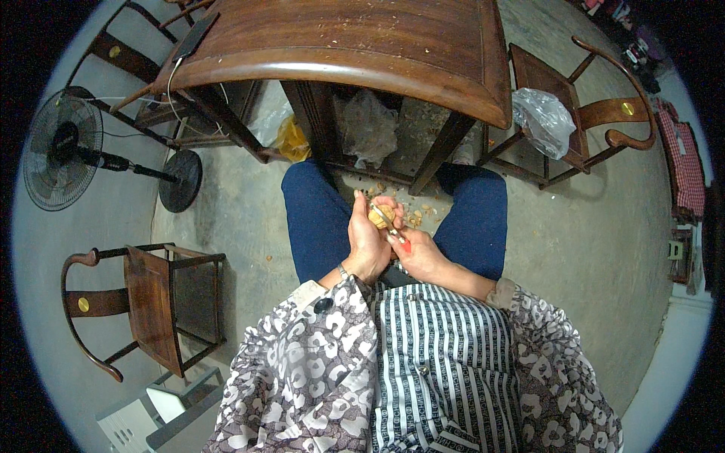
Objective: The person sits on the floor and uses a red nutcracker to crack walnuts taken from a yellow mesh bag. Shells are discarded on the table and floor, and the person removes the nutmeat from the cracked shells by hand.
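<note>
In front of my lap, my left hand [364, 248] cups a small rounded yellow-tan piece [381, 220] with an uneven surface. Its thumb points up along one side and its fingers curl round the far side; the exact kind is too small to tell. My right hand [425, 258] grips a small metal-bladed tool with a red handle [406, 246]. The metal part lies across the piece and touches it. Both hands are close together between my knees. Pale scraps [427, 213] are scattered on the floor just beyond them.
A dark wooden table [347, 45] with crumbs stands ahead, a phone [195, 38] cabled at its left edge. Plastic bags [369, 128] lie underneath. A standing fan [64, 149] and wooden chair [151, 302] are left; another chair [555, 79] holding a clear bag [545, 121] is right.
</note>
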### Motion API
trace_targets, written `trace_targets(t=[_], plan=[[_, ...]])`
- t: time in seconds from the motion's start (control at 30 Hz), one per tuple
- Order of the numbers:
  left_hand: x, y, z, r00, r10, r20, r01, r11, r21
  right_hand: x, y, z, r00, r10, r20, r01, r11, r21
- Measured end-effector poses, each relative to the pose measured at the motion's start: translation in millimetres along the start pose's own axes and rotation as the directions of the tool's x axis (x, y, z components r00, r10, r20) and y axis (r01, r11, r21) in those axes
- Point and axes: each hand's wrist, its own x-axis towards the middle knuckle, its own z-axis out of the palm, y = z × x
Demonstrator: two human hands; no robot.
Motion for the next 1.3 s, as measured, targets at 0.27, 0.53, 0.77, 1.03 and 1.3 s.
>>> trace_targets(t=[0.27,0.53,0.77,1.03,1.3], plan=[[1.3,-0.4,-3.5,0.999,0.008,0.036,-0.007,1.0,-0.01,-0.9,-7.2,-2.2,1.0,-0.024,0.013,0.023,1.0,0.011],[-1.0,-0.1,-2.8,0.998,0.017,0.068,-0.017,1.0,-0.004,-0.8,-2.6,-0.1,0.999,-0.032,-0.009,0.032,0.999,0.01],[4.4,0.5,-8.7,0.999,-0.013,0.05,0.015,0.999,-0.049,3.1,-11.1,-10.2,0.996,0.022,0.086,-0.019,0.999,-0.026],[-1.0,5.5,-12.5,0.957,-0.026,0.288,0.031,0.999,-0.011,6.8,-6.9,-28.7,0.956,0.134,0.262,-0.152,0.987,0.051],[-6.1,12.6,-15.6,0.91,-0.012,0.415,-0.053,0.988,0.145,4.3,-17.3,-46.9,0.97,0.132,0.204,-0.108,0.986,-0.125]])
